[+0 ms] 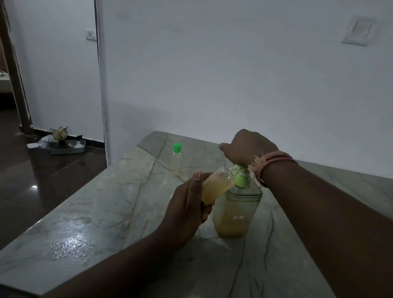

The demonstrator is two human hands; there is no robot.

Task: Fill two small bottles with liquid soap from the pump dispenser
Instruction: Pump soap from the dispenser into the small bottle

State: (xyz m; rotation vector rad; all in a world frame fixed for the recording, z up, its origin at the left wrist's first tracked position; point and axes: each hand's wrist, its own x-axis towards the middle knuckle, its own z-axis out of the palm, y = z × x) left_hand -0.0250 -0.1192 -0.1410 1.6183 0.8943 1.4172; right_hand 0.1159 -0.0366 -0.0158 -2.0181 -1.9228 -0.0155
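Observation:
A clear pump dispenser point(236, 212) with a green collar stands on the marble counter point(107, 214); yellowish soap fills its lower part. My right hand point(246, 147) rests on top of the pump head and hides it. My left hand point(188, 206) grips a small clear bottle point(218, 185), tilted with its open mouth against the pump's neck; yellowish soap fills most of it. A second small bottle point(175, 159) with a green cap stands upright farther back on the counter, apart from both hands, with a little soap at its bottom.
A white wall rises just behind the counter. The counter's left edge drops to a dark glossy floor. A tray point(67, 148) with small items sits on the floor by the door frame. A wet sheen shows on the counter at front left.

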